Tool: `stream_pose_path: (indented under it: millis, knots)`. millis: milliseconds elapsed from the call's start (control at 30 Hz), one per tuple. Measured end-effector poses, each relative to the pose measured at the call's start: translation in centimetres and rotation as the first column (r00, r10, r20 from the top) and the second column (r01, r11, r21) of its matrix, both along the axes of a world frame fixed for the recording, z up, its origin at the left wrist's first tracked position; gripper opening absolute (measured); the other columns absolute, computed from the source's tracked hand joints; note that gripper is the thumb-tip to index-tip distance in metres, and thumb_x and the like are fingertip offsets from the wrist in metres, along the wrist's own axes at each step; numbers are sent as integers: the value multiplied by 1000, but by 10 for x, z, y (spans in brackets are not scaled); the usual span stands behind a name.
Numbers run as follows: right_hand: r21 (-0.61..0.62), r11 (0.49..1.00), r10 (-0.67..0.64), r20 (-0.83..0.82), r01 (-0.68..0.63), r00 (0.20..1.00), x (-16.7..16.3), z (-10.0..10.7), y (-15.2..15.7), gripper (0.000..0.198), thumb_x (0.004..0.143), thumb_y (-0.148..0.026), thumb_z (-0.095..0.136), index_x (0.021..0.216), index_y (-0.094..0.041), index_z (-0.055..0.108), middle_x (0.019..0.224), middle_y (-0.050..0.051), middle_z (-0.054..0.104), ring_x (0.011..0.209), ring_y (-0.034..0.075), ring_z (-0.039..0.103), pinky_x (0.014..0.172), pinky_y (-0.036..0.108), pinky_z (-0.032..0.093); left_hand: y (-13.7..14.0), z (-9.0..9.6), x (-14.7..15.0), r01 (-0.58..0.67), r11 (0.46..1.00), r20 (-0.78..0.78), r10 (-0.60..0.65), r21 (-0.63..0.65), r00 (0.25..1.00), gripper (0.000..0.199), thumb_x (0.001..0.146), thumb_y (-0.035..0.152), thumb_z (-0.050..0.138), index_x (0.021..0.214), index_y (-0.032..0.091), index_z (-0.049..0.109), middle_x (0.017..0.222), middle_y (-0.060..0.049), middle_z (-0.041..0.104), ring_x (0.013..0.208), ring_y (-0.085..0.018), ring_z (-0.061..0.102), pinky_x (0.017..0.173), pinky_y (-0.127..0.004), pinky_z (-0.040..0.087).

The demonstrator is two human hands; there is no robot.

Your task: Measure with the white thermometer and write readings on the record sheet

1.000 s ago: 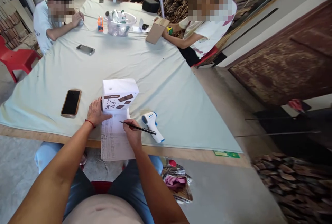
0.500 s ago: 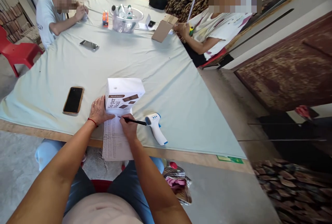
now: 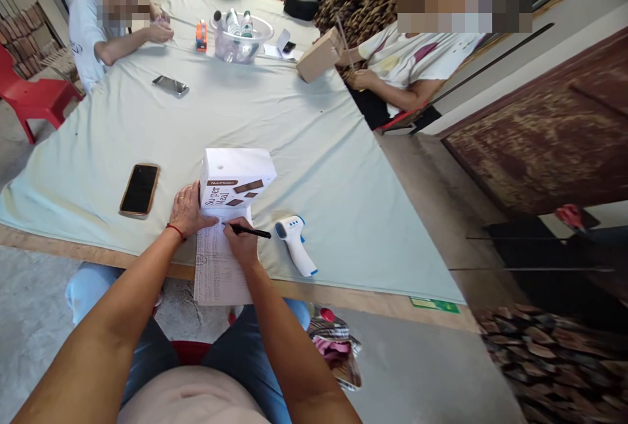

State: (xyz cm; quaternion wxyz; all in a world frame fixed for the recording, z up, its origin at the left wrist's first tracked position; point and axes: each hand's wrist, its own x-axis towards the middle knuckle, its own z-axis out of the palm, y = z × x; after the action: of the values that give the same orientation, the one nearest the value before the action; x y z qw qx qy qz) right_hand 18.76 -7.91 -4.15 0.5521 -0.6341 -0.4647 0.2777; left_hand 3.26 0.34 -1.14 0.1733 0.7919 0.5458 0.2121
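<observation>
My right hand [image 3: 241, 242] grips a black pen [image 3: 255, 231], its tip at the upper part of a sheet of paper [image 3: 216, 267] covered in rows of handwriting. The paper's lower end hangs past the table edge. My left hand [image 3: 187, 211] lies with its thumb stretched over the paper's left margin and its fingers along the left side of a white "Super Meal" box [image 3: 238, 165]. That box stands at the top of the paper. To the right of my right hand lies a white and blue infrared thermometer [image 3: 297, 244], apart from it.
Left of my hands lies a phone [image 3: 140, 190]; a second phone [image 3: 170, 86] is farther off. A clear basin [image 3: 235, 51] with bottles and an orange tape dispenser [image 3: 201, 36] stand farther back. At right, a person holds a cardboard box [image 3: 318, 57]. Others sit around the table [image 3: 343, 182].
My right hand has shifted slightly left with the pen, while my left hand stays put. The person at right has turned the cardboard box and moved their hands.
</observation>
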Motion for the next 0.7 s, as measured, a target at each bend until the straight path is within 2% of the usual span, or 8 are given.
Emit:
stream_pose_path:
  millis: [433,700]
  knots:
    - [50,999,-3,-1,3,1000,1,-5,2,14,68,-38,55,65,-24,56,58,-4,55,60,15,50,64,31,44,-2,7,1,-7,1000,-44,7,-10,999,119,58,43,86,154,13,21,150,-21,45,144,-37,38,122,-51,28]
    - [68,997,-36,3,35,999,0,-10,2,13,72,-35,54,67,-23,56,60,-4,56,62,15,51,65,31,45,-3,8,1,-11,1000,-43,11,-12,999,118,59,42,86,153,12,22,150,-20,45,144,-36,38,122,-50,28]
